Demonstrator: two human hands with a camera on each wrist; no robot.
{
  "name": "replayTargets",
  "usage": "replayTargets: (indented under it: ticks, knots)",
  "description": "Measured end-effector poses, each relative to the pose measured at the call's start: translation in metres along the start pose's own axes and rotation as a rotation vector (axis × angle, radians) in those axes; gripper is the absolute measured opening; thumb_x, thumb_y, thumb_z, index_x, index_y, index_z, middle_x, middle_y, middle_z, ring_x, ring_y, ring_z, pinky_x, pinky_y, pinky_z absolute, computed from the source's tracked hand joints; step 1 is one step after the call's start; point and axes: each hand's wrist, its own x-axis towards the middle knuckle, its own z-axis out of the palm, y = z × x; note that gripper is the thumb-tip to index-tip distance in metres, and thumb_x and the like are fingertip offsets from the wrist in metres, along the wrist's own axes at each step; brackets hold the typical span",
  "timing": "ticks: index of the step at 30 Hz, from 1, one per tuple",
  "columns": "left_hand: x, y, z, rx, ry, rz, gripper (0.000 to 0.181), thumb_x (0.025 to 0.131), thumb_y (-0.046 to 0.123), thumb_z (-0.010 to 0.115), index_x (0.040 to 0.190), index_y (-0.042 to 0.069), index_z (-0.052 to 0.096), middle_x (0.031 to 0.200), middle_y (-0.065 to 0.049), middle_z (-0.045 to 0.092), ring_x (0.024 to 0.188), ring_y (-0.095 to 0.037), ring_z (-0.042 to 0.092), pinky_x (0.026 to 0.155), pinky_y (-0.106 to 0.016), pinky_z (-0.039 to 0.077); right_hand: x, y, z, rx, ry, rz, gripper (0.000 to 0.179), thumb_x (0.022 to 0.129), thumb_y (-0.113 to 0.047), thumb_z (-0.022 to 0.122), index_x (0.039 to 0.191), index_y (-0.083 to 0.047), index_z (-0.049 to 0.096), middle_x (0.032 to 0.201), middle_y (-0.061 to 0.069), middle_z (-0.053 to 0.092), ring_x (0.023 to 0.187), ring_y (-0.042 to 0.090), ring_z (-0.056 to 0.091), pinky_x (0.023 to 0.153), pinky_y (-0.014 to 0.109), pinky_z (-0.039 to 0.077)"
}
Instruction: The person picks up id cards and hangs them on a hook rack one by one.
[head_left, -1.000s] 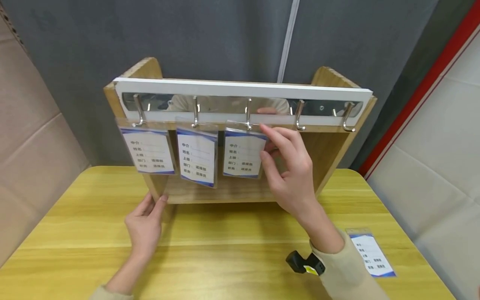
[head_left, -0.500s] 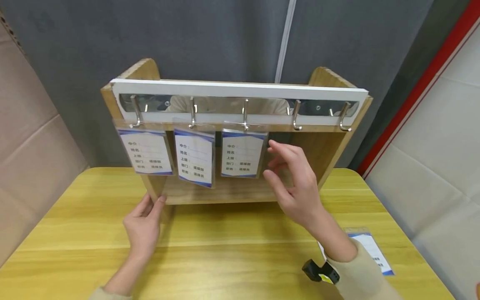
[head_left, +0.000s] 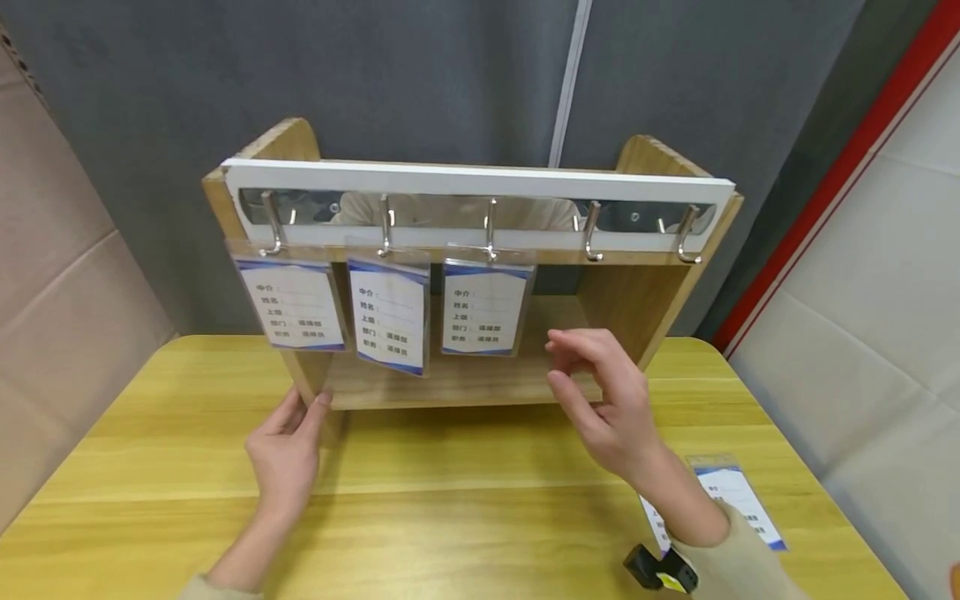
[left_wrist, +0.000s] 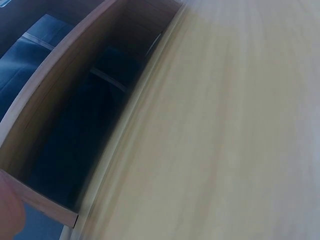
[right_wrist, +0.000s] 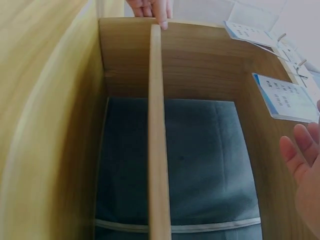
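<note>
In the head view a wooden shelf stands on the table, with a row of metal hooks along its white front rail. Badge holders hang from three hooks: the left badge holder, the middle badge holder and the right badge holder. My left hand grips the shelf's lower left side panel, thumb in front. My right hand hovers before the shelf's right half, fingers loosely bent and holding nothing. Its fingers also appear in the right wrist view, apart from the nearest badge holder.
Two more badge holders lie on the table at the right: one badge holder shows largely, while my right forearm covers much of the other badge holder. Two right-hand hooks, including the far right hook, carry nothing. A grey curtain hangs behind.
My right hand has let go of the third hanging badge holder and moved down and to the right, away from it. The left hand keeps its grip on the shelf.
</note>
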Motion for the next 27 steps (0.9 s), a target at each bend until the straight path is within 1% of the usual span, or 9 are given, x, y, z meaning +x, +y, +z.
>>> replayTargets:
  ticks: [3, 7, 13, 15, 21, 25, 27]
  knots:
    - [0.0, -0.001, 0.0, 0.006, -0.004, 0.006, 0.036, 0.093, -0.006, 0.072, 0.128, -0.004, 0.065, 0.123, -0.024, 0.062, 0.1, 0.002, 0.069, 0.087, -0.023, 0.059, -0.009, 0.002, -0.002, 0.032, 0.006, -0.015, 0.039, 0.106, -0.021, 0.061, 0.115, 0.018, 0.06, 0.102, 0.023, 0.064, 0.083, 0.021, 0.06, 0.078, 0.013, 0.058]
    - [0.0, 0.0, 0.001, 0.008, -0.013, 0.001, 0.036, 0.093, -0.006, 0.071, 0.128, -0.004, 0.065, 0.124, -0.024, 0.062, 0.101, 0.003, 0.069, 0.088, -0.023, 0.059, -0.021, 0.003, -0.005, 0.059, 0.02, -0.018, 0.038, 0.106, -0.02, 0.061, 0.11, 0.018, 0.061, 0.1, 0.021, 0.065, 0.084, 0.018, 0.061, 0.08, 0.012, 0.058]
    - [0.0, 0.001, 0.001, -0.006, -0.009, -0.008, 0.036, 0.093, -0.005, 0.071, 0.128, -0.004, 0.065, 0.124, -0.024, 0.061, 0.101, 0.002, 0.069, 0.088, -0.023, 0.058, -0.039, 0.0, -0.013, 0.042, 0.002, 0.033, 0.04, 0.106, -0.022, 0.061, 0.108, 0.018, 0.063, 0.098, 0.017, 0.066, 0.084, 0.014, 0.06, 0.074, 0.01, 0.056]
    - [0.0, 0.001, 0.001, -0.008, -0.008, -0.006, 0.036, 0.093, -0.005, 0.071, 0.129, -0.004, 0.065, 0.125, -0.024, 0.061, 0.101, 0.002, 0.069, 0.088, -0.023, 0.058, -0.044, -0.001, -0.015, 0.036, -0.001, 0.045, 0.041, 0.106, -0.022, 0.061, 0.108, 0.019, 0.063, 0.098, 0.018, 0.066, 0.083, 0.014, 0.059, 0.073, 0.011, 0.055]
    - [0.0, 0.001, 0.0, -0.004, -0.004, -0.007, 0.037, 0.093, -0.006, 0.071, 0.129, -0.004, 0.065, 0.124, -0.024, 0.061, 0.1, 0.003, 0.069, 0.087, -0.023, 0.059, -0.059, -0.002, -0.022, 0.03, 0.007, 0.106, 0.042, 0.105, -0.023, 0.063, 0.109, 0.019, 0.064, 0.102, 0.016, 0.068, 0.09, 0.011, 0.062, 0.084, 0.01, 0.056]
    - [0.0, 0.001, 0.0, -0.006, -0.002, -0.013, 0.037, 0.092, -0.006, 0.072, 0.129, -0.003, 0.065, 0.123, -0.024, 0.061, 0.099, 0.002, 0.07, 0.086, -0.023, 0.059, -0.068, 0.0, -0.03, 0.029, -0.003, 0.151, 0.042, 0.104, -0.023, 0.063, 0.111, 0.018, 0.064, 0.104, 0.016, 0.068, 0.092, 0.01, 0.063, 0.085, 0.01, 0.057]
    - [0.0, 0.0, 0.0, -0.003, -0.004, -0.009, 0.037, 0.093, -0.006, 0.072, 0.129, -0.003, 0.065, 0.124, -0.024, 0.061, 0.1, 0.002, 0.069, 0.087, -0.023, 0.059, -0.072, 0.001, -0.035, 0.035, -0.003, 0.168, 0.039, 0.104, -0.019, 0.064, 0.112, 0.019, 0.063, 0.104, 0.016, 0.067, 0.091, 0.011, 0.062, 0.084, 0.01, 0.057]
